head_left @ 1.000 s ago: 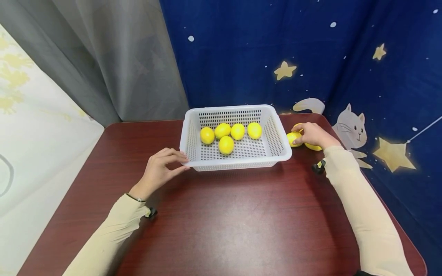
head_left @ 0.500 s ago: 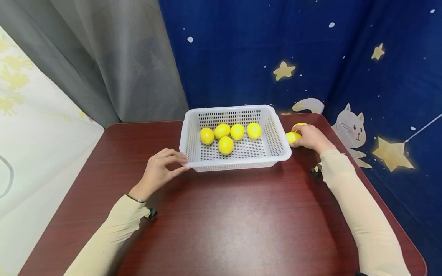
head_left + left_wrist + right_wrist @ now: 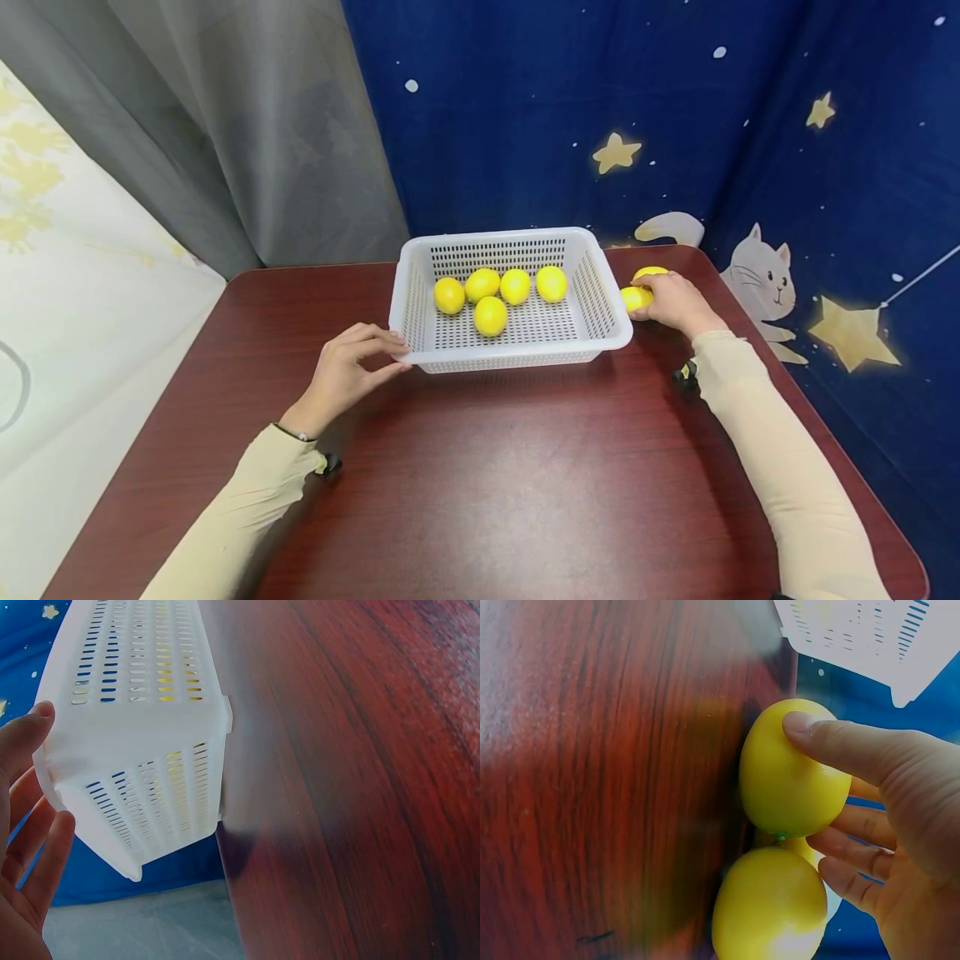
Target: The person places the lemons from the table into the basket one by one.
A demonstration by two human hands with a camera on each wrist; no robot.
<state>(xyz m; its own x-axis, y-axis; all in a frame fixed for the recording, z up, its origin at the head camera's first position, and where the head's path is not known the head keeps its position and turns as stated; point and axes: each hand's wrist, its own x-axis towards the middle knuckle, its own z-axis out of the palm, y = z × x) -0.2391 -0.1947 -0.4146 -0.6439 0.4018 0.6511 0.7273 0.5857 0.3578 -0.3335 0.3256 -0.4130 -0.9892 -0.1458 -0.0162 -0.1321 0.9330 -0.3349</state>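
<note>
A white slotted plastic basket [image 3: 517, 353] stands at the back of the table with several yellow lemons [image 3: 491, 317] inside. My left hand [image 3: 348, 371] holds the rim at its near left corner, fingers above and thumb below in the head view. To the right of the basket, my right hand [image 3: 675, 302] grips a lemon [image 3: 791, 776] on the table, thumb on one side and fingers behind it. A second lemon [image 3: 771, 904] sits beside the held one in the right wrist view. Part of another lemon [image 3: 801, 849] shows behind these two.
The dark red wooden table [image 3: 525, 475] has its back edge just behind the basket. A blue curtain [image 3: 525, 125] with stars and a cat hangs behind and to the right, a grey curtain [image 3: 300, 150] at the back left.
My right hand has shifted slightly left and its fingers have closed round the lemon near the basket. One lemon on the right has become hidden behind the hand. The left hand keeps its place.
</note>
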